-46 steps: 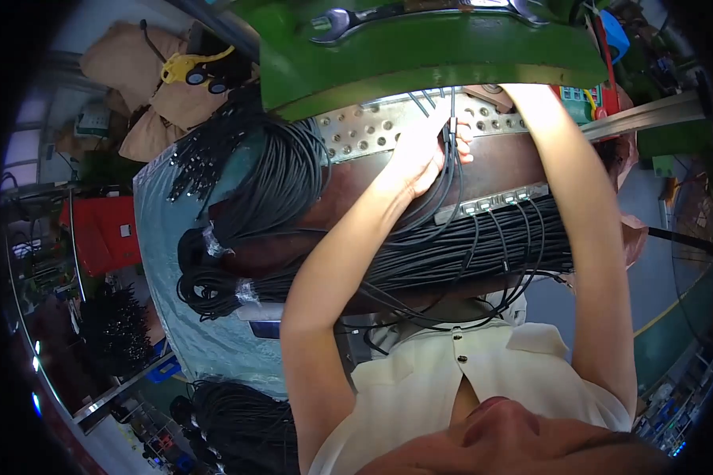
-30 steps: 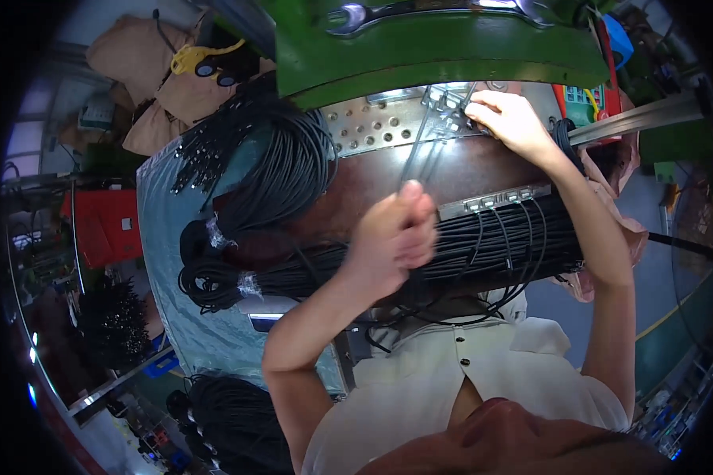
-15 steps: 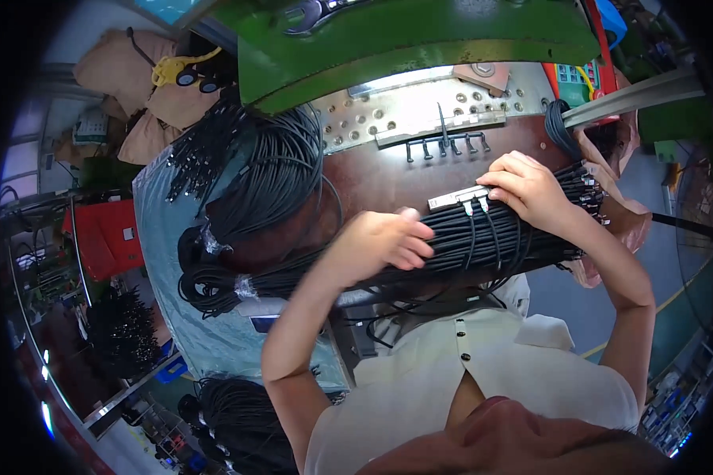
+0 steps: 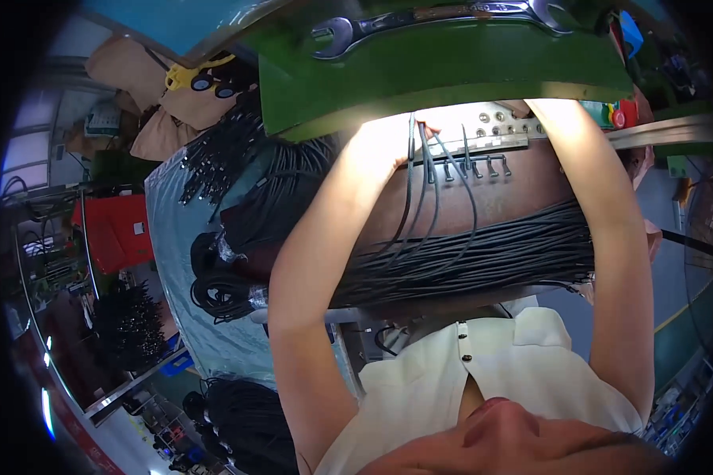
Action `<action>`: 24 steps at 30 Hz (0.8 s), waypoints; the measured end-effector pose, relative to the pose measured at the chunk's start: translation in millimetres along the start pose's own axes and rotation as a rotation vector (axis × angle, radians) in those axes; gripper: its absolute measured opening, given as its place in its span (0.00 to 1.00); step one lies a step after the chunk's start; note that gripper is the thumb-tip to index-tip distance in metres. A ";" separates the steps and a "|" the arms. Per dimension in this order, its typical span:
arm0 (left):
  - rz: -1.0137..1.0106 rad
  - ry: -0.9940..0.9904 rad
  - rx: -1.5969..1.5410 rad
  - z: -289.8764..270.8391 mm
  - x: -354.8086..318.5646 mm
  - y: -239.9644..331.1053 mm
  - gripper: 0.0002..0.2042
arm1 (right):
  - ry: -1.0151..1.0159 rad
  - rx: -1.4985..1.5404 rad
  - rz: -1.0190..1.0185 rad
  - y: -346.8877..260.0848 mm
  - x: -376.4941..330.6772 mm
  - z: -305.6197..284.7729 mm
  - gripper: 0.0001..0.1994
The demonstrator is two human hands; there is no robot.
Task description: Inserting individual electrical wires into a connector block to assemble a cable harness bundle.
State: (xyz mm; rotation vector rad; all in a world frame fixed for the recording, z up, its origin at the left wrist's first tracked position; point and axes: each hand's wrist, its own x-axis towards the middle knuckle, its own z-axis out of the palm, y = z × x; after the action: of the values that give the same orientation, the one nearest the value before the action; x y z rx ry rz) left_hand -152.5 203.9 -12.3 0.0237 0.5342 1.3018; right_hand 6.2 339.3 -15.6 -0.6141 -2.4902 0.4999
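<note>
Both my arms reach forward under the edge of a green machine [image 4: 451, 75]. My left hand [image 4: 388, 146] is at the perforated metal plate [image 4: 499, 125], washed out by bright light. A few black cables [image 4: 436, 202] rise past its fingertips, and its grip is mostly hidden. Behind the machine's edge my right hand is out of sight; only the right forearm [image 4: 590, 170] shows. A thick bundle of black cables [image 4: 491, 253] lies across the brown table in front of me. Between bundle and plate stands a row of small dark hooks [image 4: 495, 169].
A wrench [image 4: 444, 17] rests on top of the green machine. More coiled cables [image 4: 281, 182] lie on blue-grey plastic sheeting [image 4: 182, 245] at the left. A red box [image 4: 117, 229] stands farther left. At the right, a metal rail [image 4: 677, 134] runs beside the machine.
Both hands have moved forward from the bundle to under the machine. The small metal bar with white connectors, which was under my right hand, is no longer visible. Some cables now stretch up toward the plate.
</note>
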 end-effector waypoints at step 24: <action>0.961 0.194 2.307 -47.0 31.2 27.6 0.08 | -0.183 -0.268 0.299 25.9 -32.0 12.0 0.10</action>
State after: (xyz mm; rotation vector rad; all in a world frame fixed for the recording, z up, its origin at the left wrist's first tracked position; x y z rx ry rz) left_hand -190.7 227.3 -56.3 2.2589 2.0589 0.7907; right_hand 32.1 341.7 -49.6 -1.1021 -2.6749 0.3433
